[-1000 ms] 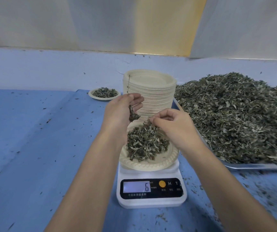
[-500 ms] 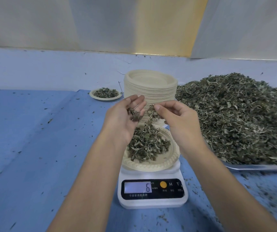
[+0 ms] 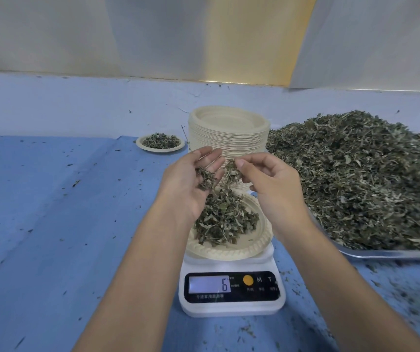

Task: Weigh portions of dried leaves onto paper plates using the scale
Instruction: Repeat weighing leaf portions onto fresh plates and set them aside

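Topping-up stage, I reckon: plate (image 3: 229,253) sits on the scale (image 3: 231,307) at 6 o'clock, dried leaves (image 3: 225,219) heaped on it. The left hand (image 3: 191,181) at 11 cradles loose bits (image 3: 205,177) on near-straight fingers (image 3: 210,158), the right hand (image 3: 267,184) at 1 pinches a tuft (image 3: 231,168). Next needs tiny drops, eyes on the display (image 3: 208,284): reads 6, with M and T beside; small print's unreadable.
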Motion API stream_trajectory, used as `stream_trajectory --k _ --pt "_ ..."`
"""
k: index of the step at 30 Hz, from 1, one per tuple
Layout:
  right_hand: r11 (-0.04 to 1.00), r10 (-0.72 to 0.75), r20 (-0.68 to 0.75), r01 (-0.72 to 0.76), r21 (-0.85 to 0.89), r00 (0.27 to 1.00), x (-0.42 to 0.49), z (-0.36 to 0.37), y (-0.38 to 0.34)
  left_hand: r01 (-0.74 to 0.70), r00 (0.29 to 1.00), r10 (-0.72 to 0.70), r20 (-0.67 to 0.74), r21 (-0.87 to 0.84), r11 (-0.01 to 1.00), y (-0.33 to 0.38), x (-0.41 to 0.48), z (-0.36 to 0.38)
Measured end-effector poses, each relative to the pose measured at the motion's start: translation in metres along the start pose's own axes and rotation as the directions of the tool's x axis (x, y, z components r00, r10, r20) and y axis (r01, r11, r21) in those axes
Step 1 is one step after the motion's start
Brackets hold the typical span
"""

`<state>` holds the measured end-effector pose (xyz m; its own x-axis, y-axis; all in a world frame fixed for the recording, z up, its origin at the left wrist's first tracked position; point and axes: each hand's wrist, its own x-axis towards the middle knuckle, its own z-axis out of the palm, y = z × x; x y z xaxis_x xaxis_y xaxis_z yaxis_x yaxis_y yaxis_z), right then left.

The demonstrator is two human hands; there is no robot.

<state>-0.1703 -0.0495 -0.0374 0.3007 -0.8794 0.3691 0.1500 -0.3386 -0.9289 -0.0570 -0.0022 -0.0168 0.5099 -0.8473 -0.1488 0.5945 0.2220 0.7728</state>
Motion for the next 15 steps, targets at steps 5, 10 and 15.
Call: stream_trajectory --k 5,10,15 --pt "1.000 0.026 0.011 -0.026 0.006 1.000 0.0001 0.0001 -0.0010 -0.027 0.999 0.025 -0.038 -0.046 0.999 0.0014 0.0034 -0.0025" --pt "0.999 0.032 0.012 -0.032 0.024 0.999 0.0005 0.0008 -0.0010 -0.037 0.998 0.033 -0.055 -0.077 0.996 0.0018 0.0055 -0.0041" --pt "0.998 0.040 0.038 -0.042 0.042 0.998 -0.0005 0.0009 0.0000 -0.048 0.996 0.040 -0.084 -0.088 0.995 0.0025 0.0039 -0.0043"
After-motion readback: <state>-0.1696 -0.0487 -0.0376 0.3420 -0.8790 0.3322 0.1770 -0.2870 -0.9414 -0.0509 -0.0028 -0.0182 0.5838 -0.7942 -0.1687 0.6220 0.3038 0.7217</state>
